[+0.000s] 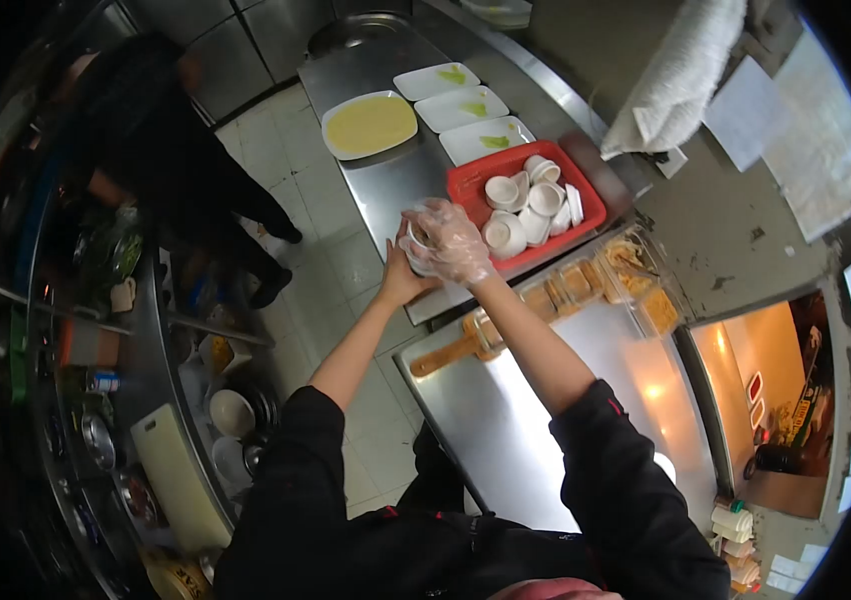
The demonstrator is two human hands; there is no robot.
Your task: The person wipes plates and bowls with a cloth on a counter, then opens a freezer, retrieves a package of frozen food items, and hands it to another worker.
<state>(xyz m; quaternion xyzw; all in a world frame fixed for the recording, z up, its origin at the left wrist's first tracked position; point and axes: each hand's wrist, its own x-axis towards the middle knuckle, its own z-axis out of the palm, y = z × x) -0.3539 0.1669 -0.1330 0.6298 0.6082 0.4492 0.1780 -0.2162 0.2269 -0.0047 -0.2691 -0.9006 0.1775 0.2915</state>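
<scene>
My left hand (404,278), bare, holds a small round cup (420,238) from its left and lower side. Over the top of the cup lies my right hand (451,240), in a clear plastic glove, its fingers curled on the rim. What is inside the cup is too small to make out. Right beside my hands is a red basket (461,186) with several white cups (546,198) in it. Behind the basket, white rectangular plates (460,108) with green leaves stand in a row, and a larger plate (371,124) of something yellow is to their left.
A person (161,150) in dark clothes stands at the left counter. Containers of food (576,283) line the back of the nearer steel table (536,430). A white cutting board (181,480) lies at lower left. A white towel (681,75) hangs at upper right.
</scene>
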